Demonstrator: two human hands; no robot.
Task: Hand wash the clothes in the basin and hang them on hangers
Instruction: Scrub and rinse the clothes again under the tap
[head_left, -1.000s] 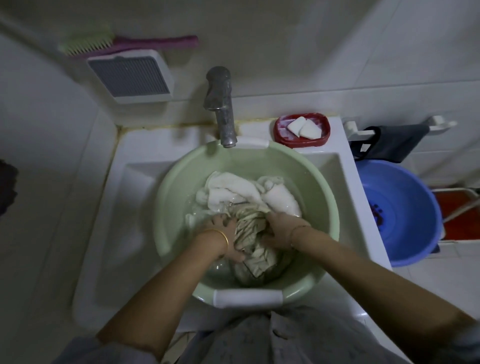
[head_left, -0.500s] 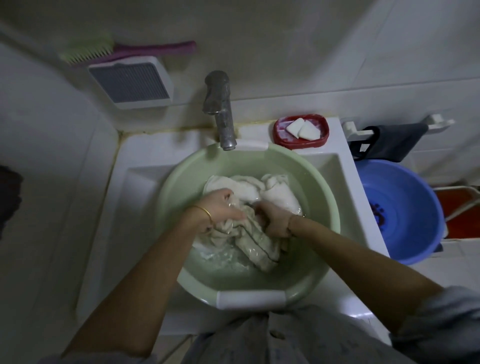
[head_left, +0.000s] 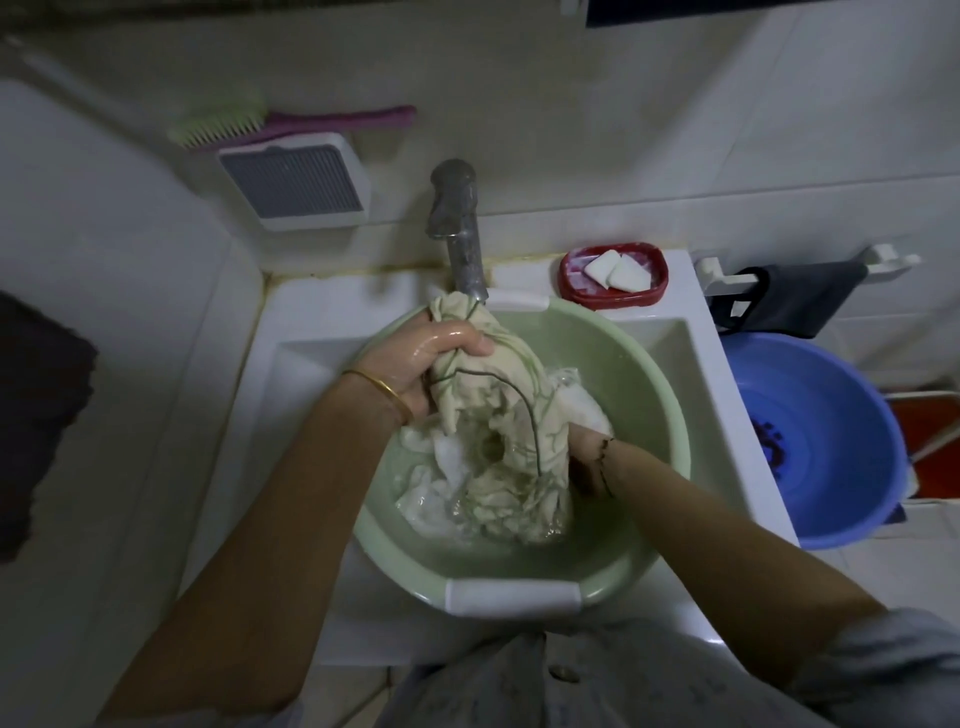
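Observation:
A pale green basin (head_left: 660, 384) sits in the white sink (head_left: 311, 332) under the tap, with water and wet clothes in it. My left hand (head_left: 431, 358) grips the upper end of a cream patterned garment (head_left: 498, 410) and holds it raised near the tap's spout. The garment's lower end hangs into the water. My right hand (head_left: 584, 449) is down in the basin, mostly hidden behind the garment's lower part, apparently gripping it. A white cloth (head_left: 436, 499) lies soaked in the water beneath.
A metal tap (head_left: 460, 228) stands at the sink's back. A red soap dish (head_left: 613, 278) with white soap sits to its right. A blue basin (head_left: 821, 441) stands on the floor at right, below a dark cloth (head_left: 795, 301) on a rail. A brush (head_left: 280, 124) lies on a wall box.
My left hand has lifted the cream garment's end up out of the water toward the tap. My right hand stayed low in the basin at the garment's lower part.

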